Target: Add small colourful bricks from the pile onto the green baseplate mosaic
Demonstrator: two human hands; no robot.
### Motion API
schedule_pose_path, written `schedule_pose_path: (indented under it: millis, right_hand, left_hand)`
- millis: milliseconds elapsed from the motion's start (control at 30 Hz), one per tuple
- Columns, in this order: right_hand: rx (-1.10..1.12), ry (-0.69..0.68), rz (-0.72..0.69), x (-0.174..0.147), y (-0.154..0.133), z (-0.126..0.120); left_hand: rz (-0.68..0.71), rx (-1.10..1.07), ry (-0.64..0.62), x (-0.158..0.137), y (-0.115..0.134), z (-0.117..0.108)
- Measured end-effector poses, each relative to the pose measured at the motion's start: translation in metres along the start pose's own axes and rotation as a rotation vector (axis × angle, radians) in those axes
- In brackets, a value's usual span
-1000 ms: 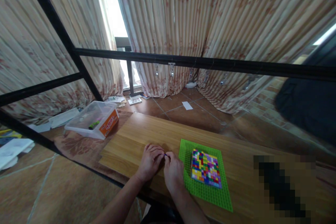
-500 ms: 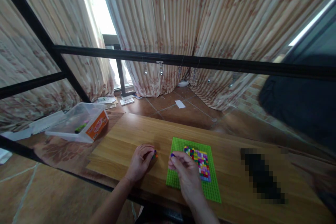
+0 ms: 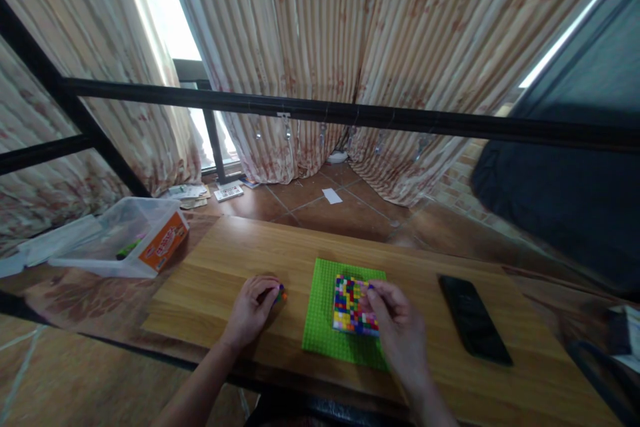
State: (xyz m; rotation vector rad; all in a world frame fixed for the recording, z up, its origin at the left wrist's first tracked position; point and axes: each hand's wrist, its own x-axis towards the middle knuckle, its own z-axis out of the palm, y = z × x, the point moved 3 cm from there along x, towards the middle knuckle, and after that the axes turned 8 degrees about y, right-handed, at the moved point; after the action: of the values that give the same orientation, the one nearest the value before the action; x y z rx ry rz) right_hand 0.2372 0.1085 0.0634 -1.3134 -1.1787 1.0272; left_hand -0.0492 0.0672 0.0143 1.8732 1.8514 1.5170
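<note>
A green studded baseplate (image 3: 319, 320) lies on the wooden table, with a block of small multicoloured bricks (image 3: 347, 307) built up on it. Over the right side of that block is my right hand (image 3: 400, 320), its thumb and finger pinched on a small purple brick (image 3: 371, 287). My left hand (image 3: 253, 310) rests on the table left of the baseplate, fingers curled round several small coloured bricks (image 3: 282, 294). Orange, purple and green bits show at its fingertips; the rest is hidden by the fingers.
A black phone (image 3: 474, 320) lies on the table (image 3: 240, 240) at the right. Beyond the left end stands a clear plastic bin (image 3: 107, 263) with an orange label and a few items inside. A black metal rail (image 3: 320, 107) crosses in front of the curtains (image 3: 300, 27).
My right hand has moved right, from the baseplate's left part to above the brick block, still holding the purple brick. My left hand keeps its place by the loose bricks. The view has shifted slightly.
</note>
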Motion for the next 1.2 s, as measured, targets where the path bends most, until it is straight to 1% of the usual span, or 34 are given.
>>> schedule_pose_path:
  millis: [100,200,333,433,500,633,733,833,1033,1200]
  right_hand:
    - [-0.19,0.009,-0.105,0.015,0.004,-0.013]
    - [-0.282,0.003,-0.179,0.028,0.013,-0.012]
    - [-0.311,-0.003,-0.214,0.043,0.027,-0.004]
    - [-0.282,-0.031,-0.225,0.055,0.036,0.0]
    - [-0.229,-0.055,-0.189,0.062,0.041,0.002]
    - [-0.123,-0.106,-0.047,0.07,0.053,0.006]
    - [-0.105,-0.127,0.048,0.071,0.058,0.008]
    - [-0.095,-0.144,0.107,0.071,0.059,0.008]
    - [-0.109,-0.174,0.142,0.072,0.055,0.008]
    - [-0.152,-0.211,0.104,0.074,0.052,0.009]
  left_hand:
    - [-0.007,0.007,-0.01,0.0,-0.001,0.0]
    - [-0.006,0.008,-0.006,0.0,-0.004,0.001]
    - [0.005,0.011,0.005,-0.001,-0.008,0.002]
    - [0.009,0.014,0.01,-0.001,-0.009,0.002]
    - [0.004,0.017,0.006,0.0,-0.008,0.002]
    - [-0.012,0.028,-0.007,0.001,-0.004,0.0]
    - [-0.021,0.034,-0.007,0.002,-0.001,0.0]
    - [-0.018,0.033,-0.008,0.002,-0.001,0.0]
    - [-0.012,0.041,-0.017,0.002,-0.001,0.0]
    - [-0.01,0.038,-0.019,0.002,0.003,0.0]
